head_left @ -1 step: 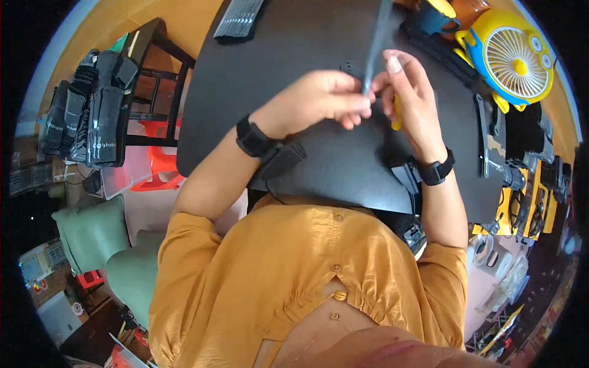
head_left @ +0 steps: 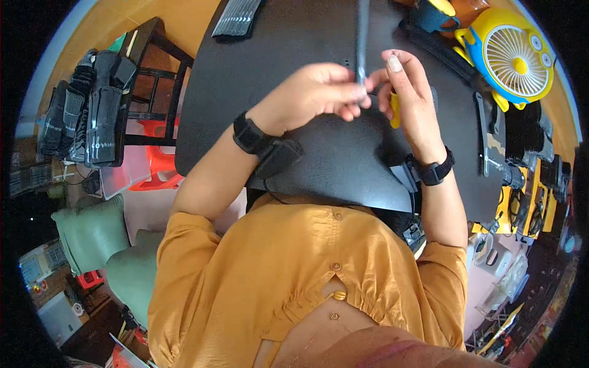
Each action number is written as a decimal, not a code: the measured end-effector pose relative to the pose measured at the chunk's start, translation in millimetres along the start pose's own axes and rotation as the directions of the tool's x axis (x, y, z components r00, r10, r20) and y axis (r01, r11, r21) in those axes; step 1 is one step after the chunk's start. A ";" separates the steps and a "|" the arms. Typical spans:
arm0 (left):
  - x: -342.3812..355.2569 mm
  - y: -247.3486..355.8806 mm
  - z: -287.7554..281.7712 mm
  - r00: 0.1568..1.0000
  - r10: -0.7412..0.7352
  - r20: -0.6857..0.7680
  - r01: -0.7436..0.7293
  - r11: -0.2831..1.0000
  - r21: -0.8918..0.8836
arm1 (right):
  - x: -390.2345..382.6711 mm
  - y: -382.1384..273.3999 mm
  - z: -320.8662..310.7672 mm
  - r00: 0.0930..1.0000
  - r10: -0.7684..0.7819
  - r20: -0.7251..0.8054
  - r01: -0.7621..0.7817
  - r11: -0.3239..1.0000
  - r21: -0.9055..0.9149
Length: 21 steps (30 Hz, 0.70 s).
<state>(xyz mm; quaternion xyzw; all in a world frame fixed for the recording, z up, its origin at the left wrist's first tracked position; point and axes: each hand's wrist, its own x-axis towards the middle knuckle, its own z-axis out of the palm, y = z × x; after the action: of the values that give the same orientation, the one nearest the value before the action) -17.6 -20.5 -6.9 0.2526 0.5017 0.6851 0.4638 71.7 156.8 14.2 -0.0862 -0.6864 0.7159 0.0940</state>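
My left hand (head_left: 325,92) pinches a long, thin grey-blue strip (head_left: 362,43) that stands out away from me toward the top edge. My right hand (head_left: 408,101) is curled round a small yellow object (head_left: 395,113), perhaps a handle, with its fingertips beside the lower end of the strip. Both hands are above a dark desk (head_left: 325,153), and each wrist wears a black band. A small black pouch-like piece (head_left: 281,156) hangs by my left wrist.
A stack of grey strips (head_left: 236,16) sits at the far left of the desk. A yellow-blue fan (head_left: 514,58), dark mug (head_left: 435,15) and black flat tool (head_left: 481,132) are on the right. A rack of black bundles (head_left: 98,107) and a green chair (head_left: 92,233) are leftward.
The strip has swung left to a more upright angle. My left hand has moved slightly up and left. My right hand is almost where it was.
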 end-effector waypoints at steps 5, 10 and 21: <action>5.2 -2.2 -16.0 0.993 0.118 -0.010 -0.116 0.949 -0.293 | -10.6 1.9 6.7 0.973 -0.182 0.139 0.226 0.862 -0.453; 5.2 -5.1 -12.5 0.986 0.154 -0.058 -0.164 0.895 -0.415 | -14.6 4.4 8.7 0.955 -0.216 0.204 0.295 0.771 -0.564; 6.2 -10.3 -12.5 0.993 0.098 -0.066 -0.118 0.850 -0.513 | -15.0 5.3 9.8 0.879 -0.391 0.273 0.464 0.570 -0.678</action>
<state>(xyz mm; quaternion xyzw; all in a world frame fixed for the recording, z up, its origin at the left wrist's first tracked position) -26.6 -20.0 -21.7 0.1338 0.2934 0.8240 0.4660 83.7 143.3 9.3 0.0855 -0.9158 0.3432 0.1904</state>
